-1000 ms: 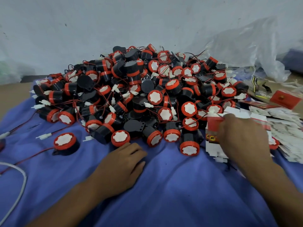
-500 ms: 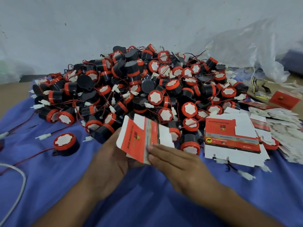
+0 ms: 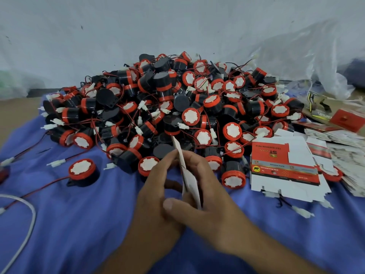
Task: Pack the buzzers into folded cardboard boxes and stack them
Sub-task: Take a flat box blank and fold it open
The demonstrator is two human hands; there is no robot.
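A big heap of black buzzers (image 3: 173,103) with red rims, white faces and thin red wires lies on a blue cloth (image 3: 75,224). In front of the heap both hands hold one flat cardboard box blank (image 3: 188,178), turned edge-on toward me so mostly its white side shows. My left hand (image 3: 156,196) grips it from the left. My right hand (image 3: 205,194) grips it from the right, thumb pointing left below the card. A stack of flat red-and-white box blanks (image 3: 284,165) lies to the right.
One buzzer (image 3: 83,173) sits apart at the front left. A white cable (image 3: 25,224) curves along the left edge. More flat blanks (image 3: 347,155) pile up at far right, with a clear plastic bag (image 3: 308,62) behind them. A pale wall stands behind.
My right hand took a blank from the right stack and brought it to the middle; my left hand rose from the cloth to it. The blank has since turned from face-on to edge-on.
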